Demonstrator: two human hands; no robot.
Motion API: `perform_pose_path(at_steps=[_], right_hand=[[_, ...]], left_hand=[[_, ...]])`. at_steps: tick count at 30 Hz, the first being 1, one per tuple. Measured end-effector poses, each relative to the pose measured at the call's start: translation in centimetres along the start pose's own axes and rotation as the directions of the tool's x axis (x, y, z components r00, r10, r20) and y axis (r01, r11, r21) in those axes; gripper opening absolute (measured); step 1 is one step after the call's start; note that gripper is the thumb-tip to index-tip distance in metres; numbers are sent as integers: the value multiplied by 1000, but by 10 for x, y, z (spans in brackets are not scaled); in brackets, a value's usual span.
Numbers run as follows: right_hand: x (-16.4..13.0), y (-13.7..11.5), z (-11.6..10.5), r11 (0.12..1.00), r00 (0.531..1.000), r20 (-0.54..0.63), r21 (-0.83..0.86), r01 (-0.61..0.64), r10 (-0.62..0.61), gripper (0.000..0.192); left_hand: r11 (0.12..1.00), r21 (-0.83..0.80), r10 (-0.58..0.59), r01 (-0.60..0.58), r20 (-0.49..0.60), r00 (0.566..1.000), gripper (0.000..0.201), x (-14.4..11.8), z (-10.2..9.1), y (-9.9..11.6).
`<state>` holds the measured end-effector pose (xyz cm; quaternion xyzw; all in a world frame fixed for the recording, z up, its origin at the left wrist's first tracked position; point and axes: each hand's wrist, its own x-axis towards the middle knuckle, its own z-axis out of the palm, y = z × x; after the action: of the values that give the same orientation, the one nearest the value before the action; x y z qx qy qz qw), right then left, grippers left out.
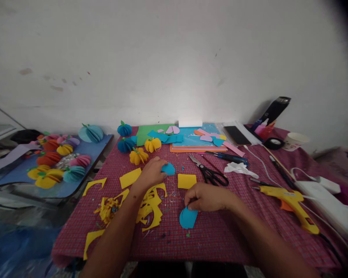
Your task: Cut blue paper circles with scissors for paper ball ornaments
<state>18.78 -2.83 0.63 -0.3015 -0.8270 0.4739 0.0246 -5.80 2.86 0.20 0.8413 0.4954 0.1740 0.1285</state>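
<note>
My left hand (153, 172) reaches over the middle of the table, with a blue paper cutout (168, 169) between its thumb and fingers. My right hand (204, 197) is closed, its fingertips pinching the upper edge of a rounded stack of blue paper (188, 218). Just beyond the right hand lies a yellow paper rectangle (187, 181). Black-handled scissors (211, 173) rest on the cloth farther back. Under and beside my left forearm are yellow paper scraps (150, 208) and another yellow rectangle (130, 178).
Yellow paper pumpkins (138, 155) and blue ones (124, 129) stand at the back left. Coloured sheets (197, 137), a phone (237, 135) and a flask (276, 110) are farther back. A yellow glue gun (290, 202) with cords lies right. More pumpkins cover a blue side table (100, 148).
</note>
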Motion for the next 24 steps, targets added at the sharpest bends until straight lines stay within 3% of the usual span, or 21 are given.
perform_pose_path(at_steps=[8, 11, 15, 20, 24], right_hand=[[-5, -4, -7, 998, 997, -36, 12, -67, 67, 34], [-10, -6, -11, 988, 997, -23, 133, -75, 79, 34], [-13, -5, -15, 943, 996, -22, 326, -73, 85, 17], [-10, 0, -16, 933, 980, -185, 359, 3, 68, 12], [-5, 3, -17, 904, 942, -318, 426, 40, 108, 15]], left_hand=[[996, -87, -13, 10, -35, 999, 45, 2, 6, -10], [995, -100, -11, 9, -21, 1000, 34, 3, 4, -12], [999, -49, -9, 9, -9, 1000, 13, 2, -3, -10], [995, -87, -51, 48, -33, 998, 25, 1, -10, -7], [988, -142, -71, 63, -48, 996, 25, 2, -16, -5]])
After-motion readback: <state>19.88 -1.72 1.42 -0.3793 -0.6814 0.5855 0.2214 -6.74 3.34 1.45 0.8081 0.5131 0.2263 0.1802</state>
